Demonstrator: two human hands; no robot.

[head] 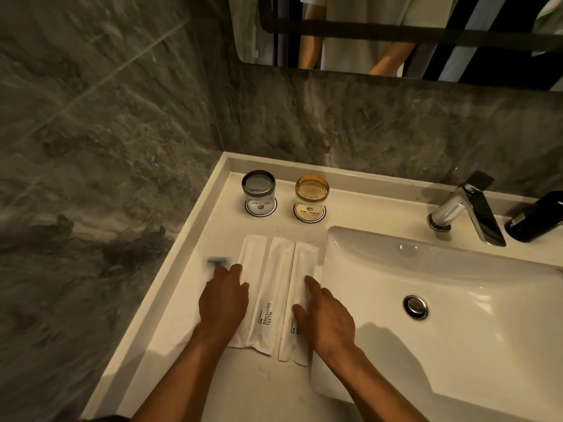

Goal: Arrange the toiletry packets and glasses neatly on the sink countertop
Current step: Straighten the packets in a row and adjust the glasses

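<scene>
Three long white toiletry packets lie side by side on the white countertop (pixel 189 306), left of the basin. The middle packet (pixel 271 287) reads "BRUSHING TEETH". My left hand (pixel 224 300) rests flat on the left packet (pixel 251 254), fingertips on a blurred razor packet (pixel 217 261) beside it. My right hand (pixel 326 318) lies on the right packet (pixel 300 263), index finger stretched out. Behind them two upturned glasses stand on round paper coasters: a grey glass (pixel 259 190) and an amber glass (pixel 311 194).
The white basin (pixel 441 300) with its drain lies to the right. A chrome faucet (pixel 466 208) and a black bottle (pixel 539 217) stand at the back right. Grey marble walls close the left and back. A mirror hangs above.
</scene>
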